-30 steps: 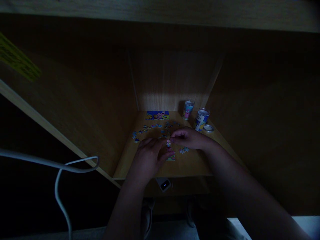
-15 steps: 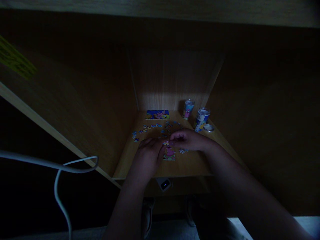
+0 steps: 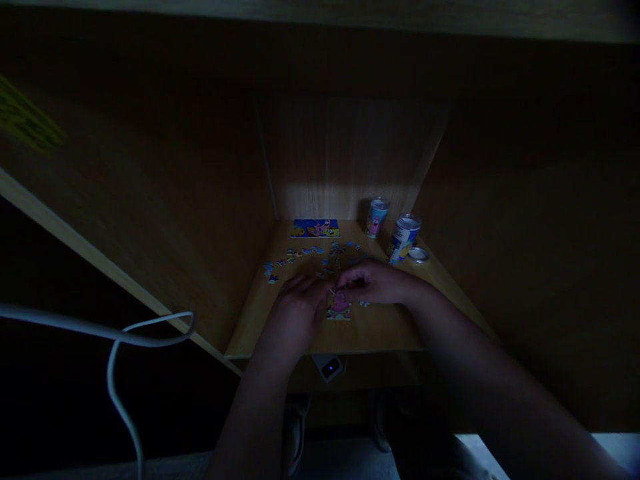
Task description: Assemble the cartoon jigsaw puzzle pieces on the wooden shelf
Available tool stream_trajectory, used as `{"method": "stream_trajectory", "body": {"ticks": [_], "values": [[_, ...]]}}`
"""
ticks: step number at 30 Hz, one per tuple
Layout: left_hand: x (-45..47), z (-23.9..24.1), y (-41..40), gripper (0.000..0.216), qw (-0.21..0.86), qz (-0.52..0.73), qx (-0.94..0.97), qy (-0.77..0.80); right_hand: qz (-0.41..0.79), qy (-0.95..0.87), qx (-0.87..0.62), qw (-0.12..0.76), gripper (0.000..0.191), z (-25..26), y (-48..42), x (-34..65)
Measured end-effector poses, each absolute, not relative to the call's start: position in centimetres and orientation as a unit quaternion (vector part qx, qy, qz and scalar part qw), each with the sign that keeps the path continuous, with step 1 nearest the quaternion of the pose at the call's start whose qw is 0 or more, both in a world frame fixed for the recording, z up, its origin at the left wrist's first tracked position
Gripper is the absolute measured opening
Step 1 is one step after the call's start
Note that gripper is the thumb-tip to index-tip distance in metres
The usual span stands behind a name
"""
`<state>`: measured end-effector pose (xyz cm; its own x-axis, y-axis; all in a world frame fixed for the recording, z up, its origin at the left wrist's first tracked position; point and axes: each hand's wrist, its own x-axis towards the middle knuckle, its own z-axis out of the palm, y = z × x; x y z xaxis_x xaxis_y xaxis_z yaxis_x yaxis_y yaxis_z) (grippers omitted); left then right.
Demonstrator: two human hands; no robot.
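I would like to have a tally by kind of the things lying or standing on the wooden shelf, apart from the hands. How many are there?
Cans: 2, the rear can and the front can
Loose round lid: 1
Flat picture panel: 1
Joined puzzle section: 1
Total: 5, without the loose puzzle pieces, too small and dim to count.

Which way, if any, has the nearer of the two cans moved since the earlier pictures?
No, it has not visibly moved: the nearer can keeps the same place against the wooden back wall.
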<state>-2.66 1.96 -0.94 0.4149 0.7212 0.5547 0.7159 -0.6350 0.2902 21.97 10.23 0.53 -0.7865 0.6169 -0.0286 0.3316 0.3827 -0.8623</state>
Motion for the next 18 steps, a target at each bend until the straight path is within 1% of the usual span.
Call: {"method": "stream_trajectory", "body": {"ticks": [4, 12, 16, 18], "values": [[-2.67, -0.98, 2.05, 0.022, 0.001, 0.337, 0.841, 0.423, 0.467, -0.820, -0.294, 0.153, 0.039, 0.48, 10.16, 21.85], [-2.83, -1.28, 2.14, 0.019, 0.022, 0.354, 0.833, 0.425, 0.496, -0.803, -0.292, 0.157, 0.040, 0.68, 9.72, 21.38], [-2.96, -1.21, 2.11, 0.018, 0.046, 0.369, 0.828, 0.419, 0.520, -0.786, -0.292, 0.163, 0.039, 0.76, 9.60, 21.40], [-3.01, -1.17, 2.12, 0.021, 0.060, 0.373, 0.828, 0.415, 0.527, -0.781, -0.291, 0.169, 0.041, 0.72, 9.61, 21.43]]}}
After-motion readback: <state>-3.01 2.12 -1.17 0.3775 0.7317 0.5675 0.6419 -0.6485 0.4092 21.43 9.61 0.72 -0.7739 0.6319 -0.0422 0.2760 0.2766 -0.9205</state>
